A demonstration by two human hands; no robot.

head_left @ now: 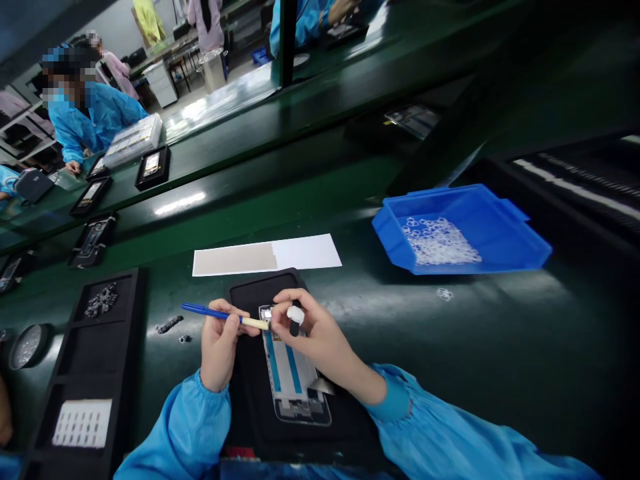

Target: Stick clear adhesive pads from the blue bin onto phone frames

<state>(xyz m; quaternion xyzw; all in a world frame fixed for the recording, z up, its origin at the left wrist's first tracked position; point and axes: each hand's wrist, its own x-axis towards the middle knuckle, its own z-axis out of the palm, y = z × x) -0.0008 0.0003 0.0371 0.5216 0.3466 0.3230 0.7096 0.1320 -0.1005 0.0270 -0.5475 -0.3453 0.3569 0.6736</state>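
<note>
My left hand (220, 343) is closed around a blue pen-like stick (207, 311) with a cream-coloured end, which points right. Close to that end, my right hand (315, 337) has its fingers bent around a black-handled tool (295, 327) with a white piece on it. A metal tip (323, 385) shows below the right palm; whether it belongs to this tool I cannot tell. Beneath both hands an opened phone housing (289, 370) with two blue strips lies on a black tray (253, 400). The fingers hide part of its upper end.
A blue bin (510, 250) of small white rings stands right. Behind the tray lies a white strip of card (305, 252). To the left are a black compartment tray (95, 383), loose small dark parts (170, 325) and a round dish (30, 345). A person in blue (95, 113) sits across.
</note>
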